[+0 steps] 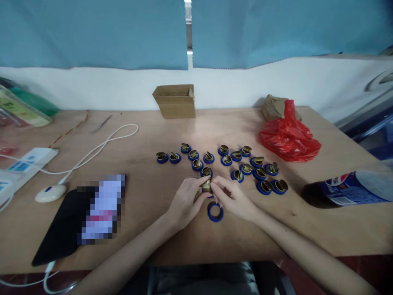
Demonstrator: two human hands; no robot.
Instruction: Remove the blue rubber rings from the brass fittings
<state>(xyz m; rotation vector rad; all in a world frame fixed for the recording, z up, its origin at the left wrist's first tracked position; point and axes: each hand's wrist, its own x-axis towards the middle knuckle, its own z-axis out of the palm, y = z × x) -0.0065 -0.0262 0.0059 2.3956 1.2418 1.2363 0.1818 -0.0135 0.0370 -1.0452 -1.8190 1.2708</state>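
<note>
Left hand [186,198] and right hand [232,197] both pinch brass piece [206,187], fingertips nearly closed; I'd brace left, work right gently, avoid nudging blue ring [209,212], five o'clock.

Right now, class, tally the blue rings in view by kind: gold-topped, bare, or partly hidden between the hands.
Gold-topped blue rings: 18
Bare blue ring: 1
Blue ring partly hidden between left hand and right hand: 1
Total: 20

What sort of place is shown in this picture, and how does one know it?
Perhaps a home or dormitory desk: blue curtains hang above a wooden table with a charging phone and soda bottle.
</note>
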